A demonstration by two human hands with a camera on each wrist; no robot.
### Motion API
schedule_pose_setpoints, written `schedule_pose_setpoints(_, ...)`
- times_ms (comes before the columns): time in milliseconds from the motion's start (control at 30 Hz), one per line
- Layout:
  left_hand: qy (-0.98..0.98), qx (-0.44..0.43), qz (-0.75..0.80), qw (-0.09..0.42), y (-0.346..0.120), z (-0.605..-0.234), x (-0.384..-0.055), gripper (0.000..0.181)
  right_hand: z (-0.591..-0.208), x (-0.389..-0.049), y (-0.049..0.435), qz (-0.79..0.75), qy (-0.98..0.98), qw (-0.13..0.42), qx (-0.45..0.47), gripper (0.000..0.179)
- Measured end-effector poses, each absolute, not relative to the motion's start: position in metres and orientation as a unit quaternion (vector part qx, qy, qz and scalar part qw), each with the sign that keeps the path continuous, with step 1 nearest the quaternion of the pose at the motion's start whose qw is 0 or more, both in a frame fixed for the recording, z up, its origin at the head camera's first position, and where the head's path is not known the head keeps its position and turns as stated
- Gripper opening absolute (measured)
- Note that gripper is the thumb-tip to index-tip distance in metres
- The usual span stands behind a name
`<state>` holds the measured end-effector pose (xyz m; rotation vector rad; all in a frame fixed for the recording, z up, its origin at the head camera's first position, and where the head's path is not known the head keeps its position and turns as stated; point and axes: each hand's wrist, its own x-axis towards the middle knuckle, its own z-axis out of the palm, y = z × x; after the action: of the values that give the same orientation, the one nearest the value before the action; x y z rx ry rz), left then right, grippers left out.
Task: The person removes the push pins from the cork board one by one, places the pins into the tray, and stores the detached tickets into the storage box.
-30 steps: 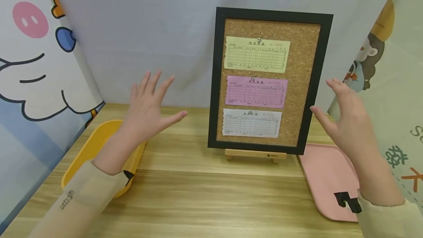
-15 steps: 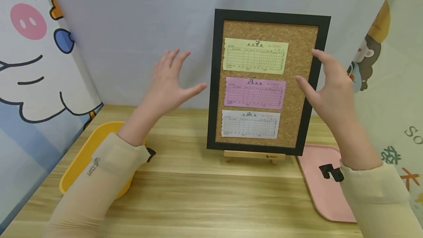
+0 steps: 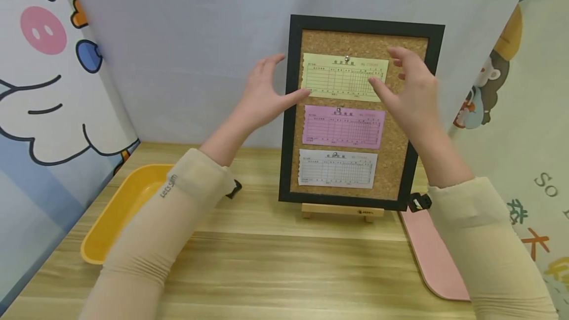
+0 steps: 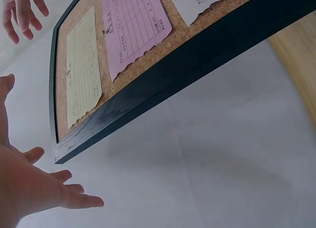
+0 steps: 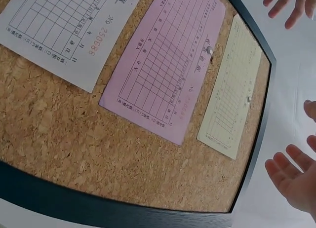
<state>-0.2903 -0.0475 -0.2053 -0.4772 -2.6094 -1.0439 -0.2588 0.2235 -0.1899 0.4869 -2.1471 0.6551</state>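
Note:
A cork board (image 3: 402, 142) in a black frame stands upright on a small wooden easel (image 3: 342, 210). Metal pushpins fix three printed receipt slips to it: yellow (image 3: 344, 80) at the top, pink (image 3: 344, 130) in the middle, white (image 3: 338, 172) at the bottom. My left hand (image 3: 262, 92), thumb and fingers spread, is by the frame's left side, its thumb overlapping the yellow slip's corner in the head view. Toward the slip's right end, my right hand (image 3: 413, 95) has thumb and fingers apart. Both wrist views show the hands holding nothing, in front of the board.
On the left of the wooden table (image 3: 284, 265) sits a yellow plastic bin (image 3: 95, 241), partly behind the left sleeve. A pink tray (image 3: 437, 260) lies at the right, partly covered by the right sleeve. A pale cloth (image 3: 200, 38) hangs behind the board.
Both hands have risen and moved inward from the sides to the upper part of the board, left hand rightward, right hand leftward. The slips and board stay as they were.

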Motion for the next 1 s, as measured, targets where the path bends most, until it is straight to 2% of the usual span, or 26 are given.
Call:
schedule_pose_setpoints(367, -0.907, -0.143, -0.373, 0.131, -0.019, -0.199, -0.316, 0.091, -0.19, -0.3, 0.21, 0.293, -0.847, 0.402, 0.189, 0.046)
schedule_pose_setpoints(633, -0.914, -0.142, -0.35, 0.151, -0.014, -0.201, -0.334, 0.085, -0.194, -0.322, 0.201, 0.286, -0.859, 0.387, 0.172, 0.041)
schedule_pose_setpoints(1000, -0.918, -0.144, -0.336, 0.157, -0.01, -0.199, -0.343, 0.075, -0.207, -0.339, 0.197, 0.281, -0.852, 0.422, 0.129, 0.032)
